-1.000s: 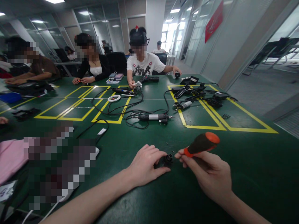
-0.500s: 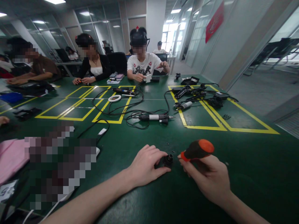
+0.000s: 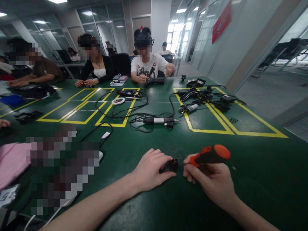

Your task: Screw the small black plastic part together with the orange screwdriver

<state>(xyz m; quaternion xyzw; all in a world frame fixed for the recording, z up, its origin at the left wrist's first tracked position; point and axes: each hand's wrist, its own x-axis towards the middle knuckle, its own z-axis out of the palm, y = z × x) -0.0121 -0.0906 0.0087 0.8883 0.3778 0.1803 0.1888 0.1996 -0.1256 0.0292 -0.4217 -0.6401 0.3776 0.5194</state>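
On the green table (image 3: 252,179), my left hand (image 3: 150,170) is closed over a small black round part (image 3: 171,165) and pins it down. My right hand (image 3: 209,183) grips a screwdriver with a black and orange handle (image 3: 211,153). The handle lies almost level, and its short shaft points left into the top of the black part. A few tiny dark specks, perhaps screws (image 3: 173,148), lie just behind the part.
An electric screwdriver (image 3: 158,121) with tangled black cables lies mid-table. More black tools and cables (image 3: 204,96) sit in the yellow-taped box at right. A white ring (image 3: 117,101) lies further back. Three seated people work at the far side; a pink cloth (image 3: 12,162) lies left.
The screwdriver handle has tipped from slanting up to nearly level, and its tip has come to the black part. My left hand has stayed put. The person in white drew their arms in.
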